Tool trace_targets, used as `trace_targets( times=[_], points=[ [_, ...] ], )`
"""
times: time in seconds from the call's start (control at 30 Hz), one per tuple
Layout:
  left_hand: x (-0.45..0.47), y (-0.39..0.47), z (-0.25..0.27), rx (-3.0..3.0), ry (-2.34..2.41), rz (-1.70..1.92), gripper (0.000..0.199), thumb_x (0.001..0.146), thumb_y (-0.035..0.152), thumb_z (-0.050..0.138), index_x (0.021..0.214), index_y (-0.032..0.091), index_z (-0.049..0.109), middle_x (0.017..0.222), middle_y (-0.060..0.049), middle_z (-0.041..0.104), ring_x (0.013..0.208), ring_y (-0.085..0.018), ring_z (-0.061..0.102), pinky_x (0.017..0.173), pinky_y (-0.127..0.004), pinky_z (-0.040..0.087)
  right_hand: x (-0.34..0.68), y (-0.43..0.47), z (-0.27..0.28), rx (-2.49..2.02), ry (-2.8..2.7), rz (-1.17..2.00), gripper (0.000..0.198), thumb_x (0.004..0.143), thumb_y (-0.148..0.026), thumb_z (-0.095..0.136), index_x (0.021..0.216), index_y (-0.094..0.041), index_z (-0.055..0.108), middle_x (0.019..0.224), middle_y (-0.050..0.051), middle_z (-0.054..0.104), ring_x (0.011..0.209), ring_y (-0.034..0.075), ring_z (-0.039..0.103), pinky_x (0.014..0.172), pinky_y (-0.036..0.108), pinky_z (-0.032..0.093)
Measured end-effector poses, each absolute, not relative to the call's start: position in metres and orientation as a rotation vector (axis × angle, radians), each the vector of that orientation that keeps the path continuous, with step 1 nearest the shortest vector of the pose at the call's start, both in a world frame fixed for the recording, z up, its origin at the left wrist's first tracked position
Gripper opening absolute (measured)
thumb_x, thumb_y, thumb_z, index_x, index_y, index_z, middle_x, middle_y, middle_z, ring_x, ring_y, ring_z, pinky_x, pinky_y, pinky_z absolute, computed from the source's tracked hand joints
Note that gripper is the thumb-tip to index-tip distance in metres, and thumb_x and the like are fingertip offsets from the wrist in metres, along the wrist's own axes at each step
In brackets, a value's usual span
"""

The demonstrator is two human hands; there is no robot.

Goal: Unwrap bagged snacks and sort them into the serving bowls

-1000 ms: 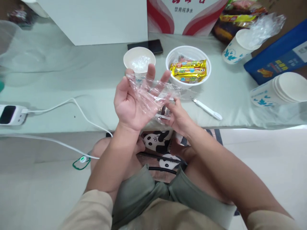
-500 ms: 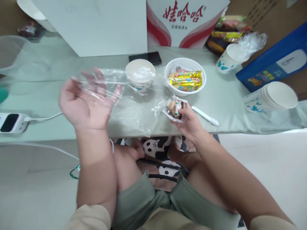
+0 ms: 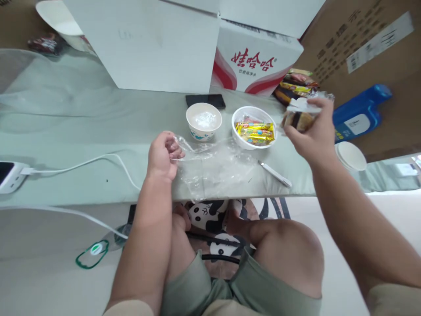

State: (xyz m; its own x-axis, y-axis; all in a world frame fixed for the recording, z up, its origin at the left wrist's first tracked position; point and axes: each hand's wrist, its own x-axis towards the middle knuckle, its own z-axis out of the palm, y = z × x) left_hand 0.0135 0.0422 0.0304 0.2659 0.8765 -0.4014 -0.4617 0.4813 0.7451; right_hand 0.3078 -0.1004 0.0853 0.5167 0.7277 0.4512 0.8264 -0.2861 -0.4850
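Note:
My left hand [image 3: 164, 156] is closed on the edge of a clear plastic bag [image 3: 213, 173], which lies crumpled along the front of the table. My right hand [image 3: 314, 129] grips a wrapped snack cake [image 3: 301, 120], brown in see-through packaging, raised at the right near the carton. A paper bowl [image 3: 204, 122] with clear plastic in it stands just beyond the bag. To its right, a white bowl [image 3: 254, 127] contains several yellow-wrapped sticks. Near the table edge lies a white-handled utility knife [image 3: 275, 174].
A phone [image 3: 205, 101] lies behind the paper bowl, before a white box [image 3: 148, 48]. Packaged snacks [image 3: 294, 83], a blue bottle [image 3: 358, 116] and paper cups [image 3: 351, 156] are at the right. A white cable [image 3: 88, 161] crosses the left side from a charger [image 3: 13, 176].
My right hand has moved right and away from me with the wrapped snack cake. My left hand has moved right and its spread fingers have closed on the plastic bag.

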Motion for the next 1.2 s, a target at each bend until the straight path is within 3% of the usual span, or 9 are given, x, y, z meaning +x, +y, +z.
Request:
trace_targets(
  times=[0.1, 0.27, 0.47, 0.67, 0.73, 0.83, 1.0, 1.13, 1.2],
  points=[
    [0.015, 0.042, 0.028, 0.608, 0.845, 0.930, 0.018, 0.070, 0.014, 0.052, 0.058, 0.019, 0.040, 0.047, 0.009, 0.028, 0.036, -0.003, 0.018, 0.040, -0.019, 0.023, 0.334, -0.056, 0.096, -2.258, -1.608, -0.256, 0.067, 0.075, -0.029, 0.070, 0.139, -0.028, 0.051, 0.137, 0.012, 0.064, 0.116, 0.033, 0.064, 0.099, 0.051, 0.052],
    [0.014, 0.042, 0.022, 0.676, 0.810, 0.909, 0.015, 0.065, 0.020, 0.056, 0.060, 0.020, 0.041, 0.049, 0.008, 0.029, 0.038, -0.004, 0.018, 0.040, -0.021, 0.023, 0.371, -0.009, 0.086, -2.474, -2.086, 0.264, 0.105, 0.064, -0.047, 0.084, 0.156, -0.022, 0.039, 0.124, 0.016, 0.072, 0.101, 0.039, 0.070, 0.086, 0.053, 0.057],
    [0.010, 0.044, 0.022, 0.729, 0.830, 0.923, 0.016, 0.065, 0.023, 0.057, 0.062, 0.022, 0.041, 0.050, 0.008, 0.027, 0.039, -0.005, 0.017, 0.042, -0.024, 0.026, 0.370, -0.008, 0.063, -2.334, -2.072, 0.315, 0.089, 0.084, -0.068, 0.059, 0.154, -0.015, 0.044, 0.152, 0.021, 0.054, 0.131, 0.042, 0.058, 0.107, 0.057, 0.048],
    [0.008, 0.042, 0.028, 0.691, 0.842, 0.889, 0.017, 0.064, 0.021, 0.056, 0.061, 0.021, 0.039, 0.050, 0.008, 0.028, 0.040, -0.005, 0.016, 0.042, -0.023, 0.026, 0.341, -0.017, 0.057, -2.407, -1.890, 0.183, 0.096, 0.076, -0.071, 0.066, 0.153, -0.017, 0.045, 0.162, 0.022, 0.039, 0.146, 0.050, 0.039, 0.115, 0.073, 0.029],
    [0.008, 0.041, 0.029, 0.672, 0.826, 0.847, 0.018, 0.065, 0.021, 0.057, 0.063, 0.021, 0.039, 0.050, 0.008, 0.029, 0.040, -0.005, 0.017, 0.042, -0.022, 0.027, 0.320, -0.037, 0.064, -2.269, -1.788, 0.033, 0.089, 0.081, -0.070, 0.063, 0.151, -0.018, 0.045, 0.160, 0.021, 0.042, 0.149, 0.047, 0.035, 0.118, 0.072, 0.024],
    [0.008, 0.040, 0.030, 0.654, 0.823, 0.788, 0.019, 0.065, 0.021, 0.059, 0.064, 0.021, 0.040, 0.050, 0.008, 0.031, 0.039, -0.004, 0.019, 0.042, -0.020, 0.028, 0.270, -0.085, 0.061, -1.915, -1.636, 0.077, 0.069, 0.091, -0.065, 0.052, 0.146, -0.023, 0.051, 0.148, 0.017, 0.056, 0.140, 0.036, 0.050, 0.118, 0.059, 0.035],
    [0.008, 0.038, 0.029, 0.770, 0.893, 0.797, 0.017, 0.068, 0.021, 0.061, 0.067, 0.022, 0.044, 0.052, 0.008, 0.035, 0.039, -0.005, 0.023, 0.040, -0.020, 0.028, 0.197, -0.144, 0.008, -1.717, -1.770, 0.613, 0.085, 0.066, -0.056, 0.084, 0.142, -0.030, 0.055, 0.161, 0.014, 0.044, 0.147, 0.041, 0.041, 0.119, 0.064, 0.034],
    [0.009, 0.035, 0.026, 0.944, 0.961, 0.805, 0.015, 0.073, 0.019, 0.063, 0.069, 0.022, 0.049, 0.055, 0.006, 0.040, 0.041, -0.006, 0.029, 0.041, -0.021, 0.030, 0.191, -0.143, -0.015, -1.770, -1.636, 0.597, 0.025, 0.082, -0.037, 0.069, 0.105, -0.029, 0.073, 0.142, 0.010, 0.064, 0.136, 0.036, 0.056, 0.115, 0.062, 0.038],
    [0.009, 0.035, 0.022, 1.054, 1.005, 0.822, 0.015, 0.075, 0.018, 0.065, 0.070, 0.022, 0.052, 0.057, 0.005, 0.043, 0.042, -0.007, 0.031, 0.041, -0.021, 0.027, 0.198, -0.140, -0.012, -1.783, -1.408, 0.497, 0.015, 0.090, -0.037, 0.059, 0.090, -0.028, 0.070, 0.117, 0.008, 0.076, 0.116, 0.031, 0.068, 0.106, 0.056, 0.048]
  ],
)
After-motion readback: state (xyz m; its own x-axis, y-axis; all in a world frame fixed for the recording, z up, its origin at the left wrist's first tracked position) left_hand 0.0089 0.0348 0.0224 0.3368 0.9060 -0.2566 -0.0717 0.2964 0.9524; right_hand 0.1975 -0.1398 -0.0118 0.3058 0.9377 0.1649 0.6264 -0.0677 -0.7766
